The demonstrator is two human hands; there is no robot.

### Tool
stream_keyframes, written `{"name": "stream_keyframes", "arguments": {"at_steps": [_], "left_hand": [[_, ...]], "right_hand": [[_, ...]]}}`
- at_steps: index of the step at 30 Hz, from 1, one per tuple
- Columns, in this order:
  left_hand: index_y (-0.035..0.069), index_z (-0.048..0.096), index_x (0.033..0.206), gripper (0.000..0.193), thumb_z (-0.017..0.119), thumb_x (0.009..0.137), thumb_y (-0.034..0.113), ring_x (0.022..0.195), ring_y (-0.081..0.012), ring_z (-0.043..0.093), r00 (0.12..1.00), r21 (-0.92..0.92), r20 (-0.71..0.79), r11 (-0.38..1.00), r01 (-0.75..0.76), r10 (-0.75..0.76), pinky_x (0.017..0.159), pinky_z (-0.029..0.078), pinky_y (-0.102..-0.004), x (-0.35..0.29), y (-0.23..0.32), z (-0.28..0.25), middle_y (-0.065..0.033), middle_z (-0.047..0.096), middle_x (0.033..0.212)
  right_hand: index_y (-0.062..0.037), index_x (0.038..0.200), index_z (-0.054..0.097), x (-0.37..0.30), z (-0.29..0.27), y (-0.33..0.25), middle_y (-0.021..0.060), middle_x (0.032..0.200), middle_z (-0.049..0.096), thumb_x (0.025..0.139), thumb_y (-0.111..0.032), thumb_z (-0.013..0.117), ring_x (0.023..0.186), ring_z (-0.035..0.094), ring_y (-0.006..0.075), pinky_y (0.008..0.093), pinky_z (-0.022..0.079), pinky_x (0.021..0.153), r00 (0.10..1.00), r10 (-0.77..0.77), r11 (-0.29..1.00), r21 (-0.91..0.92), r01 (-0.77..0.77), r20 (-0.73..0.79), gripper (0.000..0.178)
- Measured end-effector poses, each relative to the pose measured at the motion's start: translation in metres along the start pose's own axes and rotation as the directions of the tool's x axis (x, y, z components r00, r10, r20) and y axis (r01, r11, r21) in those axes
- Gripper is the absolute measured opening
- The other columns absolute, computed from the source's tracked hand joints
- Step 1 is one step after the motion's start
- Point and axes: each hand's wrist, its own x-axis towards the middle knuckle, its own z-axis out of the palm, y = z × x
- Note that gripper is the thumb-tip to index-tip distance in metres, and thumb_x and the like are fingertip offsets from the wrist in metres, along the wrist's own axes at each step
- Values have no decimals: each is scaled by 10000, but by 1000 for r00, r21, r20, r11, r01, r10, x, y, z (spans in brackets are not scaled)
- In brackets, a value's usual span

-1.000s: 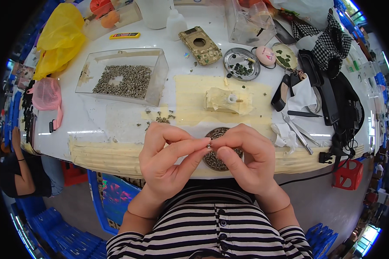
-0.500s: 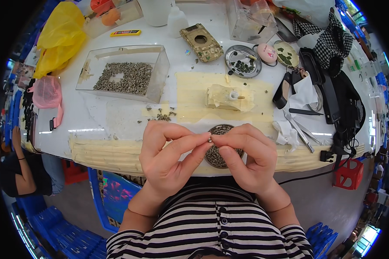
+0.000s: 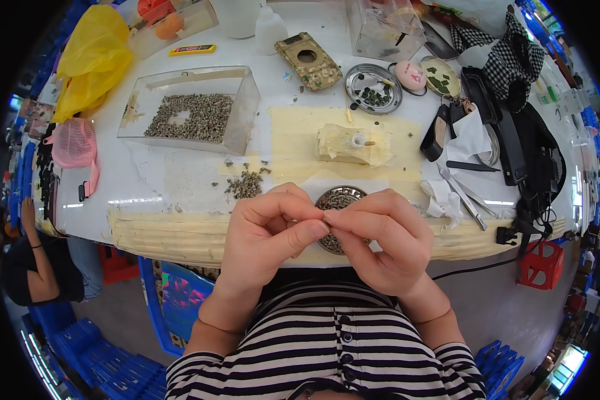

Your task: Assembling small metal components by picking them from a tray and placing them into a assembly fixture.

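My left hand [image 3: 257, 233] and my right hand [image 3: 390, 237] meet fingertip to fingertip over the table's near edge. Thumb and forefinger are pinched on each. Whatever lies between the fingertips is too small and covered to name. Partly behind the fingers stands a round metal dish [image 3: 322, 196], filled with tiny grey-brown parts. A loose heap of similar small parts [image 3: 245, 185] lies on the table beyond my left hand. Farther back on the left, a clear plastic box [image 3: 248, 110] holds many more of them [image 3: 193, 119].
Beyond the dish sits a tape-covered block [image 3: 343, 145] with a white ring on top. A camouflage model-tank hull [image 3: 309, 61] and a steel plate of dark green pieces [image 3: 401, 90] lie farther back. Tweezers [image 3: 465, 199] rest at right. Another person [image 3: 43, 267] is at far left.
My fingertips have closed together, covering the small grey part that showed between them. My left hand has turned slightly, and more of the loose heap shows. The view has shifted a little.
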Motion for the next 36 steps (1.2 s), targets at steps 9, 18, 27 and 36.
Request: {"name": "stream_keyframes", "arguments": {"at_steps": [9,18,27,36], "left_hand": [[-42,679,1005,108,658,916,17,718,-125,678,998,-4,-30,998,62,-62,541,507,-204,-3,-1,5,-96,697,849],[-44,675,1011,118,639,941,44,710,-140,682,994,-106,2,988,108,-108,539,511,-209,0,-3,2,-112,706,857],[-45,678,1002,108,652,930,31,714,-116,675,996,-27,-20,996,87,-88,555,512,-200,0,-3,4,-95,703,852],[-47,676,1015,108,636,936,14,772,-108,672,999,23,-35,1000,11,-10,598,526,-199,-3,-7,13,-85,696,887]], "right_hand": [[-19,934,715,3,0,-4,85,825,637,742,77,740,680,636,184,281,512,582,994,110,993,52,-110,-6,216],[-15,919,703,3,-1,-2,88,827,642,735,63,745,683,642,190,279,513,589,994,111,991,73,-111,4,204],[-21,902,695,6,-3,0,86,817,639,734,47,748,672,638,199,282,507,582,995,102,993,61,-102,9,189],[-21,912,698,0,1,1,85,825,634,727,59,763,676,637,194,286,507,562,996,68,998,-6,-68,-56,211]]}}
